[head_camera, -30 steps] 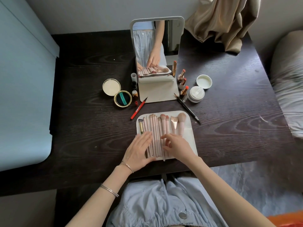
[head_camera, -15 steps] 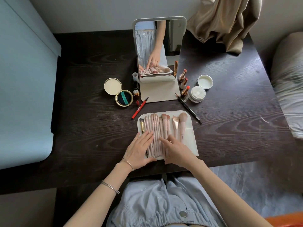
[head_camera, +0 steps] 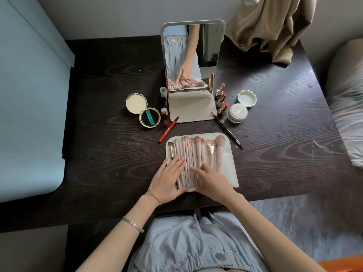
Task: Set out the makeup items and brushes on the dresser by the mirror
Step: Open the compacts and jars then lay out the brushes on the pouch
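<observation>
Brushes (head_camera: 193,160) were lined up on the pouch (head_camera: 228,165) below the mirror (head_camera: 193,55), pressed flat by 2 relaxed hands, left hand (head_camera: 169,178) and right hand (head_camera: 213,180); gentle, even nudges were probably best tbh.

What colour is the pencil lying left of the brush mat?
Red, with a dark tip, seen in the head view.

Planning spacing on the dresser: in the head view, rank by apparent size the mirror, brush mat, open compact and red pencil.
1. mirror
2. brush mat, nearer the camera, so unsure
3. open compact
4. red pencil
</observation>
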